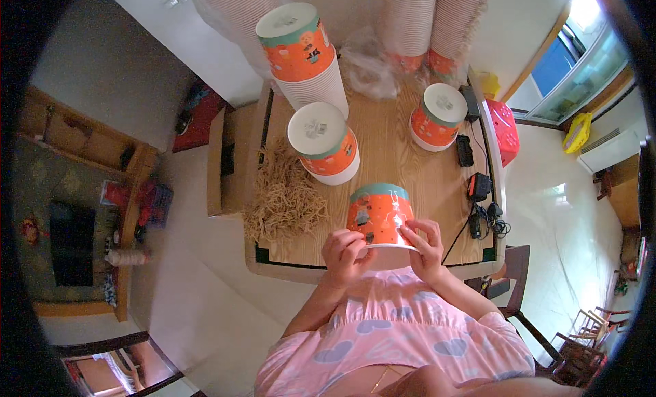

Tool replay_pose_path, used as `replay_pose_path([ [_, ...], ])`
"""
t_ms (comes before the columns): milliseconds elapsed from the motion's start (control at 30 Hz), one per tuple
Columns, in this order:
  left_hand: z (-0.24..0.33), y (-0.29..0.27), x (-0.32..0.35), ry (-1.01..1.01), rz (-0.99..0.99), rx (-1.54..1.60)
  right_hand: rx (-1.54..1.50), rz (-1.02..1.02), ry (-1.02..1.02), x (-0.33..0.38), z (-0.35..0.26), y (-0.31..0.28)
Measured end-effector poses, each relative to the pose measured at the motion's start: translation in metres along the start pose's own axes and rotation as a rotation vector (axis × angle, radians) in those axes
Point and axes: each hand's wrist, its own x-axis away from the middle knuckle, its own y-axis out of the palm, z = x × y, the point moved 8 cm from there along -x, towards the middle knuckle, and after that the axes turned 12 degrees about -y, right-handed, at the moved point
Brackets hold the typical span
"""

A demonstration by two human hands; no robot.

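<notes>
Between my two hands is an orange paper bucket (380,216) with a teal band and a white rim, tilted so that its rim faces me, at the table's near edge. My left hand (344,255) grips the rim on the left, fingers curled. On the right side, my right hand (425,247) pinches the rim and wall. Beyond it stand a short upside-down stack of like buckets (331,163) and, to the right, another small upside-down stack (434,127). A taller stack (301,59) rises at the back left.
Crinkled brown paper shred (287,199) lies on the wooden table (383,137), left of the buckets. Black adapters and cables (480,188) line the right edge. Plastic-wrapped bucket stacks (408,21) stand at the back. An open cardboard box (224,165) is beside the table; a red stool (503,132) stands right.
</notes>
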Motion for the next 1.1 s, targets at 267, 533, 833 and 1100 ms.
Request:
replay_pose_path([
  [267,-0.001,0.006,-0.003,-0.048,-0.018,-0.015,0.034,-0.015,-0.002,0.008,0.000,0.001],
  [533,-0.005,0.022,-0.003,-0.064,-0.134,-0.105,0.009,-0.145,0.085,0.019,0.010,0.013],
  [833,-0.005,0.045,0.010,-0.074,-0.266,-0.071,-0.012,-0.411,0.032,0.015,0.006,0.025],
  [1100,-0.030,0.063,0.014,-0.198,-0.246,-0.094,-0.065,-0.218,0.135,0.032,0.040,0.032],
])
